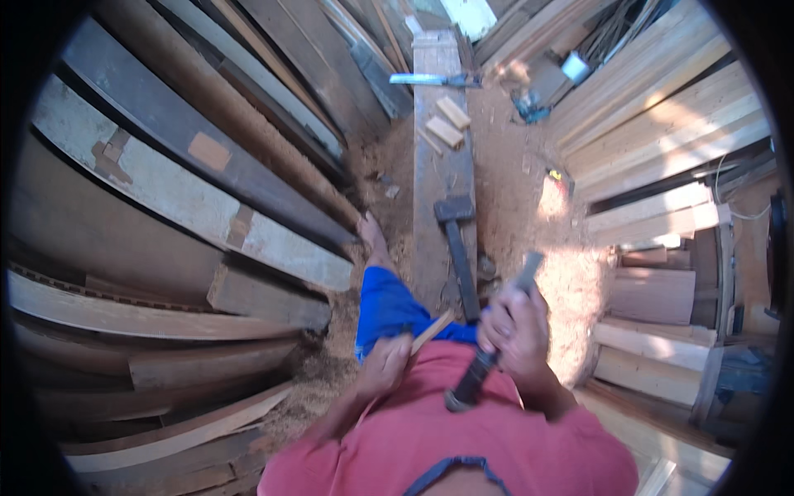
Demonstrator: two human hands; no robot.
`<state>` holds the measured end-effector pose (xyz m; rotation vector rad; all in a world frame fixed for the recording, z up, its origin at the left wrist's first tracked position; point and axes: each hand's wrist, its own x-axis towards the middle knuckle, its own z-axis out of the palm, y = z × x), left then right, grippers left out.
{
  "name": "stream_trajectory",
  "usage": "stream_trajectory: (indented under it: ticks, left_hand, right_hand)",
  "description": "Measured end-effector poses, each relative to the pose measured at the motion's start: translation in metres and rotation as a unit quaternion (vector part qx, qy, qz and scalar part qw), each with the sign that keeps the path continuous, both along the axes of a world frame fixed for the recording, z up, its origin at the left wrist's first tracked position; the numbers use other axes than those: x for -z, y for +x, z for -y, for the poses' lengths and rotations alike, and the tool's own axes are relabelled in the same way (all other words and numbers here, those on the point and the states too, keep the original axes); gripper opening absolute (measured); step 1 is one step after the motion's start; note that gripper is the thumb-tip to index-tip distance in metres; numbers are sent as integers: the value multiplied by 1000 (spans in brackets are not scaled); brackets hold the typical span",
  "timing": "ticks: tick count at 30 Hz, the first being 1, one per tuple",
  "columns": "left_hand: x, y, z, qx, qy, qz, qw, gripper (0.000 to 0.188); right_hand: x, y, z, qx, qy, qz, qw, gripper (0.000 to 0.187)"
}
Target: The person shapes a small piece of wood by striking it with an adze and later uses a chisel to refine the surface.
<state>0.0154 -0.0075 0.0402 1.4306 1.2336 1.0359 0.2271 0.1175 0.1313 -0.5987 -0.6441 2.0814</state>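
Observation:
My right hand (514, 331) is wrapped round a chisel with a dark handle (471, 382); its flat metal blade (529, 266) points up and away from me. A short, thin strip of pale wood (433, 329) is held in my left hand (387, 364) over my lap. Ahead of me on a narrow wooden bench (428, 182) lies a mallet (457, 248) with a dark block head and a long handle running toward me. Small pale wood blocks (445, 132) and a thin stick lie farther along the bench.
A handsaw (434, 80) lies across the bench's far end. Long boards (190, 157) lean along the left; stacked planks (670, 99) fill the right. A teal power tool (529, 109) sits on the dusty floor, right of the bench. My bare foot (370, 230) is left of it.

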Motion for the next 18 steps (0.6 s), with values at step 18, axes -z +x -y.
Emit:
stream_trajectory:
  ticks: [18]
  left_hand:
    - [0,-24,-105,-99,9,90,991,33]
  right_hand:
    - [15,-79,11,-191,-129,4,973,14]
